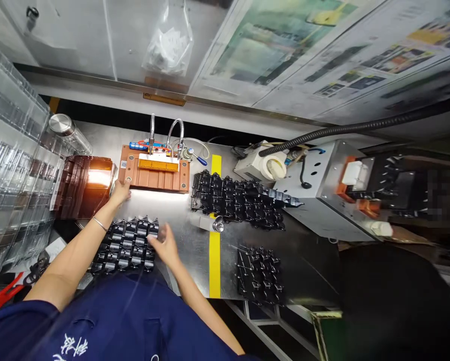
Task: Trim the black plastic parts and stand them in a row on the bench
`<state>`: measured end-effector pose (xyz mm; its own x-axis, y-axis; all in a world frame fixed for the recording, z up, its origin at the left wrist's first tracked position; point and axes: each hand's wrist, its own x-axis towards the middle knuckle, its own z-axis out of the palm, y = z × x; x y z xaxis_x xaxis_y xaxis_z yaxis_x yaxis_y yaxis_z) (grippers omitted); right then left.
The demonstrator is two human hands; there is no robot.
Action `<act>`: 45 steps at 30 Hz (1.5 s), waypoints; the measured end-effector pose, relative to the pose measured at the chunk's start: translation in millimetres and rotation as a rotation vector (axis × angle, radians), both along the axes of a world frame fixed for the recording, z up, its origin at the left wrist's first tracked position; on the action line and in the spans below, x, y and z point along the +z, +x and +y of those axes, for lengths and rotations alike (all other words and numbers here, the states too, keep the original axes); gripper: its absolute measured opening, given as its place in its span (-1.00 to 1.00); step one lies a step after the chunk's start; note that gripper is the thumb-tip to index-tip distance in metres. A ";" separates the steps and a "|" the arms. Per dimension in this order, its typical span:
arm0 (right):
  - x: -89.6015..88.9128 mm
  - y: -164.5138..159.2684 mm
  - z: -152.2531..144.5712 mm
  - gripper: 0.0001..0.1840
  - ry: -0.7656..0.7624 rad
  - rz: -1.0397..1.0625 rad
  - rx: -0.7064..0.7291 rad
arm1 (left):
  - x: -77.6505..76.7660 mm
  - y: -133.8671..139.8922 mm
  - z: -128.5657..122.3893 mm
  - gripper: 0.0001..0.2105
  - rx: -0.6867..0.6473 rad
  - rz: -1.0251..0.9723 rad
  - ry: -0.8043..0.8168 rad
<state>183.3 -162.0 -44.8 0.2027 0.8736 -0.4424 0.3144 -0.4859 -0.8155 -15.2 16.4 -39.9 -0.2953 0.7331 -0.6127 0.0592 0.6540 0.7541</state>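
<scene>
My left hand (121,191) is at the lower left corner of a brown fixture block (155,181), between it and a coil of glossy amber film (85,183). Its fingers are partly hidden, so I cannot tell whether it holds anything. On the block sits a white and orange clamp plate (158,163) with two metal hoses rising from it. My right hand (165,246) hovers at the right edge of a group of black moulded parts (127,245) set in rows. The thumb and fingers stand apart, with nothing visible between them.
More black parts (236,198) lie in rows beyond a yellow tape strip (215,260), and another group (260,276) nearer the front edge. Clear stacked trays (14,165) rise at left beside a lidded jar (70,133). A metal machine box (322,185) stands at right.
</scene>
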 end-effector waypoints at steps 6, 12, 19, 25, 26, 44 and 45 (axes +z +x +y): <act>-3.8 -18.1 -46.1 -0.57 -0.076 0.142 -0.003 | 3.4 15.5 0.4 -0.68 0.170 -0.192 -0.056; 39.7 37.5 3.9 -0.61 0.040 -0.014 0.017 | 7.5 16.4 2.4 -0.66 0.221 -0.226 -0.072; 57.9 38.2 129.7 -0.56 0.620 -0.584 0.512 | 16.8 0.8 18.1 -0.75 0.105 -0.064 -0.010; 17.5 -1.3 171.9 -0.61 0.617 -0.719 0.652 | 52.1 -0.7 -2.4 -0.69 -0.171 0.326 0.339; 12.7 -5.3 171.8 -0.62 0.610 -0.726 0.642 | 53.5 5.0 -4.8 -0.68 -0.368 0.468 0.464; 23.1 131.8 286.0 -0.76 0.167 -0.908 0.338 | -10.3 37.3 54.9 -0.62 -1.008 0.751 0.812; 24.4 133.7 290.8 -0.78 0.160 -0.905 0.342 | -10.6 38.1 54.4 -0.62 -1.006 0.743 0.808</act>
<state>317.0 128.7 -20.5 0.1315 0.9846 -0.1153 0.9567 -0.1566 -0.2453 22.9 70.8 -50.6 0.4739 0.8738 0.1087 0.7449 -0.4637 0.4798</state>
